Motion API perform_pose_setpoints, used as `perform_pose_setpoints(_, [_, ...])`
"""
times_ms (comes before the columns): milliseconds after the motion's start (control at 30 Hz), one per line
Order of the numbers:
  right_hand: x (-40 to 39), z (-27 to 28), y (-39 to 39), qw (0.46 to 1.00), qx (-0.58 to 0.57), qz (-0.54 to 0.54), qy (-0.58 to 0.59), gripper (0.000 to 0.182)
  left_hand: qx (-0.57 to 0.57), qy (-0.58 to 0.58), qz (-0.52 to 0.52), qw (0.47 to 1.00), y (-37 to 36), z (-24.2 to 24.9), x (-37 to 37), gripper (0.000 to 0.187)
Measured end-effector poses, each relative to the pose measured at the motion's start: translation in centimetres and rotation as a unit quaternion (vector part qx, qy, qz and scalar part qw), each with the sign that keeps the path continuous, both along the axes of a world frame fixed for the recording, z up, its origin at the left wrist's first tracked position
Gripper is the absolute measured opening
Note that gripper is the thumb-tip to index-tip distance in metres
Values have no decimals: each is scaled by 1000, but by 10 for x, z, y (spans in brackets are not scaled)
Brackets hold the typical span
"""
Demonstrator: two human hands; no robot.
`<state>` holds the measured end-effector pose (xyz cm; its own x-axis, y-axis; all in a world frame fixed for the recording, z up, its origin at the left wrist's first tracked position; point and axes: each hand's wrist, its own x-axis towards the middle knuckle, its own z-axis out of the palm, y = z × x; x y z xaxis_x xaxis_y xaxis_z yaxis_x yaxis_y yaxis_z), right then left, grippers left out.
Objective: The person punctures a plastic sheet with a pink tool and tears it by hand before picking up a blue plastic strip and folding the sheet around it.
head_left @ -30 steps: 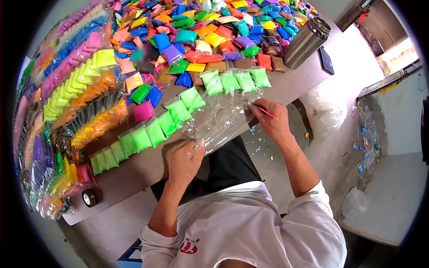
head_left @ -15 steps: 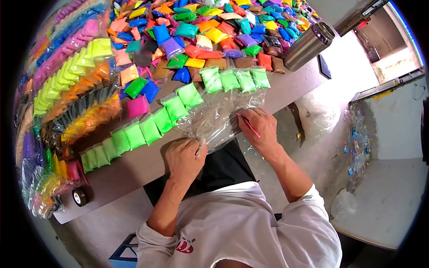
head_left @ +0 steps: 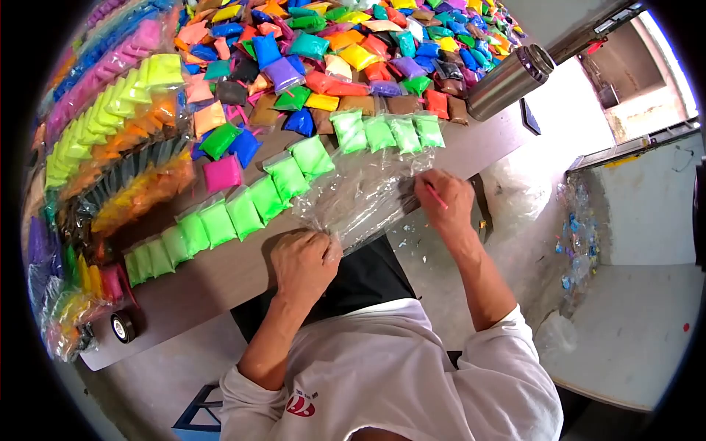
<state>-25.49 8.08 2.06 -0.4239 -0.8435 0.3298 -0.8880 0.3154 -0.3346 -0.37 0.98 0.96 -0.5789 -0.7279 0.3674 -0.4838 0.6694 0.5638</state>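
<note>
A clear plastic bag [head_left: 360, 195] is spread taut between both hands over the table's front edge. My left hand [head_left: 307, 257] is closed on its near left corner. At the bag's right end, my right hand [head_left: 446, 200] is closed on the film, with a thin pink stick [head_left: 435, 195] also between its fingers. Just beyond the bag lies a row of light green packets [head_left: 379, 133]. Another line of green packets [head_left: 244, 213] runs along the table to the left, ending near my left hand.
Loose packets in many colours [head_left: 338, 59] cover the back of the table [head_left: 220, 283]. Bagged strips of packets [head_left: 121, 110] fill the left side. A steel flask [head_left: 510, 82] and a phone [head_left: 529, 116] are at the right; a roll of tape [head_left: 123, 327] stands front left.
My right hand has moved to the right, pulling the plastic bag out wider and flatter. My left hand stays nearly in place. The view has shifted slightly.
</note>
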Motion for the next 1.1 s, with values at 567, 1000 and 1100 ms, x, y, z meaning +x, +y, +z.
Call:
perform_pose_setpoints(567, [-4,-1,-4,1000,8,-24,-5,11,3,-10,-6,1000,-4,2,0,26])
perform_pose_setpoints(1000, [20,20,3,957,42,55,-282,15,-4,19,-17,1000,-3,0,2,26])
perform_pose_setpoints(1100, [19,19,3,951,41,98,-290,15,-10,20,-16,1000,-3,-2,3,25])
